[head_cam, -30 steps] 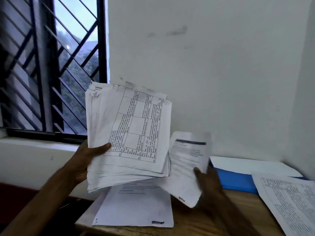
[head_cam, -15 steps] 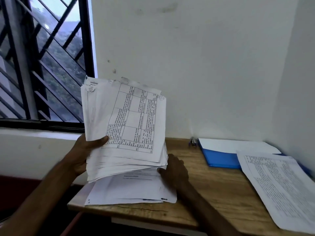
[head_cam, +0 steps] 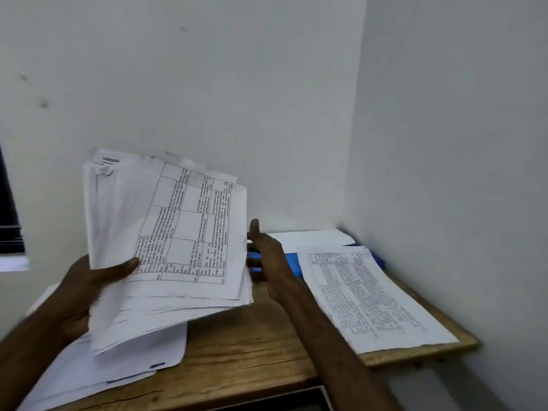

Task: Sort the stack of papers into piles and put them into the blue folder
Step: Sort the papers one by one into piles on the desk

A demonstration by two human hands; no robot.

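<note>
Wood table (head_cam: 252,345), one, with a crack line near its front edge. On its near-left corner lies the left pile (head_cam: 124,366): loose white sheets fanned out, a blue mark at the top sheet's corner, sheet count unreadable. Above that pile the left hand (head_cam: 86,292) grips the one stack (head_cam: 178,232) of papers. Its thumb is curled over the front of the top sheet and its other fingers are hidden behind. The stack is held up off the table, tilted, top edges splayed, too many sheets to count. Its top sheet shows a printed grid with the text turned sideways. The right hand (head_cam: 267,256) is at the stack's right edge, thumb straight up, fingers stretched toward the stack, tips hidden behind the paper. It holds nothing that shows; cannot tell if the tips touch the stack. Two hands, two bare forearms. Right of the right forearm, the right pile (head_cam: 364,295) lies on the table. Its top sheet is a dense printed grid, and its far end overlaps the folder (head_cam: 292,262). That makes two piles on the table. The one blue folder lies flat at the table's far side by the wall corner, partly hidden by the right hand and the right pile. One plain white sheet (head_cam: 308,240) lies on it. Behind, two white walls (head_cam: 237,99) meet in a corner, and a dark window (head_cam: 9,221) strip sits at far left.
</note>
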